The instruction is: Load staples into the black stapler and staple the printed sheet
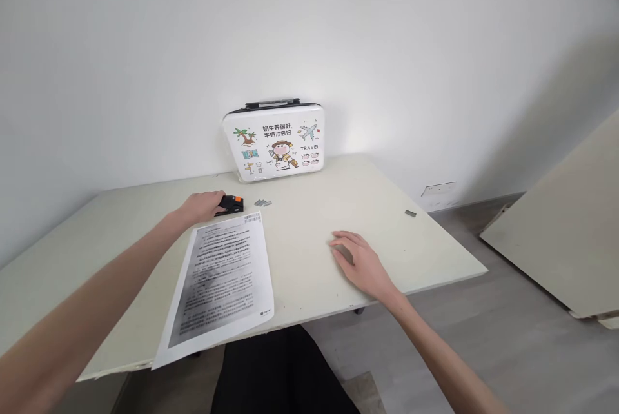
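Observation:
My left hand (202, 206) is closed around the back end of a black stapler (235, 205) with an orange part, which rests on the table at the left. Just right of the stapler lie several strips of staples (262, 202). A printed sheet of paper (222, 278) lies flat in front of it, its near edge reaching past the table's front edge. My right hand (360, 262) rests on the table right of the paper, holding nothing, with its fingers loosely curved and the thumb apart.
Against the wall at the back of the white table (309, 240) stands a white carry case (278, 143) with cartoon prints and a black handle. A single staple strip (410, 213) lies near the right edge. A wall socket (439, 189) and a pale panel (561, 227) are farther right.

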The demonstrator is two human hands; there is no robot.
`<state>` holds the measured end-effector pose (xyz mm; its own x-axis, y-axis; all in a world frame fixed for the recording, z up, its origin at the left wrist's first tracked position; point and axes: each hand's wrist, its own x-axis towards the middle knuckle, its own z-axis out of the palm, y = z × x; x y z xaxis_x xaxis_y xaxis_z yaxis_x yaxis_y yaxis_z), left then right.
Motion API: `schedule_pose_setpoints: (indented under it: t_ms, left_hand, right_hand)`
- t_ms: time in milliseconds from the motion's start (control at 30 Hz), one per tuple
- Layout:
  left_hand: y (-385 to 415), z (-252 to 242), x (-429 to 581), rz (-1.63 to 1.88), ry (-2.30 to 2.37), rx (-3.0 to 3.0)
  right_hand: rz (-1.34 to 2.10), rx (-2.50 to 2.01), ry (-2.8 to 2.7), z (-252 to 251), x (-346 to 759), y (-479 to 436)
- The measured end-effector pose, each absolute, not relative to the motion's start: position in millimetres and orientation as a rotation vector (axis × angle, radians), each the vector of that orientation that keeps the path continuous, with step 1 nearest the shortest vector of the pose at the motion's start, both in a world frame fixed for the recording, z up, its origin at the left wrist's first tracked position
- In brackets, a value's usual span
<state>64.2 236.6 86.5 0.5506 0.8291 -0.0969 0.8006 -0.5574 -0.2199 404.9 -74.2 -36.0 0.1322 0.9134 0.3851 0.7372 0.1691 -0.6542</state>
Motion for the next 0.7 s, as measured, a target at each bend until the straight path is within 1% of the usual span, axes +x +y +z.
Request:
schedule_pose_setpoints:
  t_ms: [167,267,333,433,533,700]
  left_hand:
    - [205,123,69,0.148,-1.309,-2.610]
    - [165,142,88,0.053,-1.161,-2.734]
    - [130,146,107,0.052,-1.049,-2.797]
    - [74,136,137,0.040,-0.918,-2.884]
    - [30,112,164,0.063,-0.803,-2.975]
    - [-3,72,202,0.092,-0.682,-2.999]
  right_hand:
    - [0.292,-1.589,-1.640,-35,405,-73]
    - [0.309,-1.580,-1.615,-32,406,-73]
    - [0.342,-1.576,-1.579,-30,406,-73]
    - [0.436,-1.573,-1.487,-27,407,-72]
    - [0.513,-1.581,-1.384,-25,408,-71]
    - [0.584,-1.564,-1.304,-21,408,-73]
